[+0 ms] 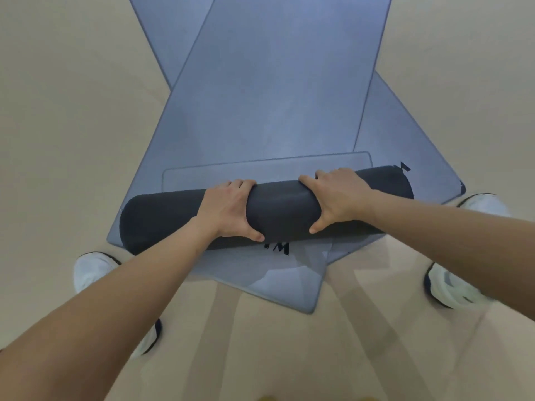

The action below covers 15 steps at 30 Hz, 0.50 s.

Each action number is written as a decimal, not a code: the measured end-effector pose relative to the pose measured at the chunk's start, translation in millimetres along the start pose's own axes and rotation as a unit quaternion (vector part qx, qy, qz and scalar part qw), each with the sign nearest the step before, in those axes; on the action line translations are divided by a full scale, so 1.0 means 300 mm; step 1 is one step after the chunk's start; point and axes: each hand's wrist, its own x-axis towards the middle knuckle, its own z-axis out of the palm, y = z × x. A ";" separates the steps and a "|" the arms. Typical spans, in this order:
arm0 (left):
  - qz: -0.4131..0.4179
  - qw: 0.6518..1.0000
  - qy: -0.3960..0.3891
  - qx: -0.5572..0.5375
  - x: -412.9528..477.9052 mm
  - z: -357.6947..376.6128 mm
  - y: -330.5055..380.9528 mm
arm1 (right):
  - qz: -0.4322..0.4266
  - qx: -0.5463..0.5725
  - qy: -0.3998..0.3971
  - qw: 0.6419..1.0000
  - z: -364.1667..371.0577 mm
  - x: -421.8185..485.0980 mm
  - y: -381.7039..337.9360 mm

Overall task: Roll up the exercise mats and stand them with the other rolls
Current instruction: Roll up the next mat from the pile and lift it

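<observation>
Beige smooth floor [58,111] fills the view, and across it lie flat blue-grey exercise mats [275,82], stacked crosswise with their corners fanning out toward the person's feet.

Far left, a white left shoe [95,273] stands on the floor just beside the mats' edge, its middle hidden under the bare forearm. Moving in, the left hand [228,212] is clamped over the dark grey rolled mat [283,209]: fingers curl over the far side, the thumb hooks round the near side, and it has a full grasp of the roll.

That roll lies on its side on top of the flat mats, running left to right and tilted a little up at the right end. Just beyond it a short flat strip of blue-grey mat with rounded corners [266,172] shows; whether it joins the roll I cannot tell. Black lettering [278,247] peeks out on the mat just under the roll's near side.

Next comes the right hand [338,198], a mirror of the left, with fingers wrapped over the top, thumb tucked beneath, holding the roll firmly. The two hands sit near each other around the roll's middle.

Far right, a white right shoe [451,287] with dark trim stands on the floor, the right forearm crossing over it
</observation>
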 end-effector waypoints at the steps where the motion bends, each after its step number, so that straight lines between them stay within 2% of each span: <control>1: 0.006 1.000 -0.023 -0.003 -0.037 0.010 0.016 | 0.002 0.010 -0.020 1.000 0.018 -0.044 -0.027; 5: 0.035 0.997 -0.072 -0.004 -0.194 0.087 0.081 | -0.007 0.023 -0.059 0.998 0.126 -0.212 -0.133; 10: 0.025 0.997 -0.067 -0.023 -0.308 0.151 0.124 | -0.016 0.014 -0.048 0.999 0.205 -0.285 -0.171; 12: 0.019 0.999 -0.033 -0.033 -0.336 0.159 0.132 | 0.000 0.039 -0.051 0.998 0.198 -0.269 -0.153; 15: 0.055 0.995 0.085 -0.020 -0.392 0.191 0.146 | 0.019 0.105 -0.078 0.991 0.162 -0.223 -0.103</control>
